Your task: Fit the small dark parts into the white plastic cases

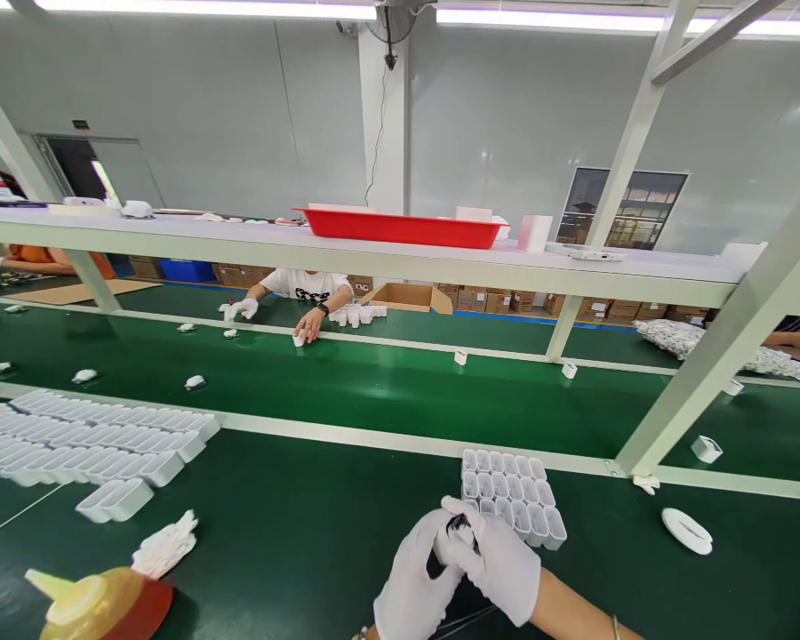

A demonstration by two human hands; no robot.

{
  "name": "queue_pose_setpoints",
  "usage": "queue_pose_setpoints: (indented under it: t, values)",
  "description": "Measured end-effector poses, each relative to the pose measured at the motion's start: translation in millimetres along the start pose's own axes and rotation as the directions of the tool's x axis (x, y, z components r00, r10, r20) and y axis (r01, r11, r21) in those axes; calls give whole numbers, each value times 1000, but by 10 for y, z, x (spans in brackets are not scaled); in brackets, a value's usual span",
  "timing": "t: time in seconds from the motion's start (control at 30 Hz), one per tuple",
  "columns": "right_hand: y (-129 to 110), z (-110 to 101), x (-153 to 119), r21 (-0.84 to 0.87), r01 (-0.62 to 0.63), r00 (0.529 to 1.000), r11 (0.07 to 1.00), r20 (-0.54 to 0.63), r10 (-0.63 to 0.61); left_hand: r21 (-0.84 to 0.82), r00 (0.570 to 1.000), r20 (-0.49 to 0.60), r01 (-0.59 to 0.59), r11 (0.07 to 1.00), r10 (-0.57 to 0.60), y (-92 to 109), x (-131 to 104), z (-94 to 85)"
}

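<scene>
Both hands wear white gloves and meet at the lower middle of the head view. My left hand [417, 573] and my right hand [500, 556] are closed around a small white and black part [461, 526], mostly hidden by the fingers. Just behind them, rows of small white open cups [524, 489] stand on the green table, partly covered by my hands. Dark thin strands [463, 622] show below my hands.
A green belt [373, 382] carries scattered white parts. Many white cups [86, 440] fill the left. A yellow-red object [110, 604] and glove [166, 544] lie lower left; a white oval [686, 531] and slanted post [720, 356] are right. Across, a person's hand [308, 324] touches a cup.
</scene>
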State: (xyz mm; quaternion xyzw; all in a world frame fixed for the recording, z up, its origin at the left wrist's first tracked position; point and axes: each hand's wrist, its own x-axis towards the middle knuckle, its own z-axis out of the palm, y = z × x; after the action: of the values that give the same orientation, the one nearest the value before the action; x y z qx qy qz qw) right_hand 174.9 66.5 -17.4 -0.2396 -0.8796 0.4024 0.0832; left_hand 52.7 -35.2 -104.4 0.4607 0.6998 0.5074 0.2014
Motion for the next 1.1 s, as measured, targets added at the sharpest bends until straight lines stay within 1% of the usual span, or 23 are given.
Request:
queue_pose_setpoints:
  t: [0.07,0.13,0.2,0.3,0.47,0.6,0.73,0.9,1.1]
  values:
    - [47,-34,-9,27,97,995,995,-9,-97,-35,997,-49,-55,998,53,71,13,-12]
    - [76,-68,-19,88,149,989,985,-29,-147,-61,992,-75,-104,993,99,133,19,-25]
    - [78,-87,-25,185,104,994,977,-5,-105,-70,990,-79,-123,990,118,169,18,-37]
    - [40,-92,-31,312,-9,997,950,80,-17,-93,992,-63,-116,989,110,174,15,-54]
    - [-17,-80,-31,420,-38,992,907,126,-17,-157,998,19,-57,986,60,140,18,-70]
    - [28,-26,-8,486,-28,994,874,104,-26,-152,1000,23,-9,988,13,133,12,-64]
    - [76,39,14,499,-32,998,866,69,-3,-143,999,9,33,989,-32,127,5,-48]
    - [131,129,37,540,-26,999,841,50,-2,-109,999,11,34,993,-33,104,-9,-29]
    - [204,229,80,606,-30,999,795,41,6,-125,1000,5,20,992,-20,81,-4,-22]
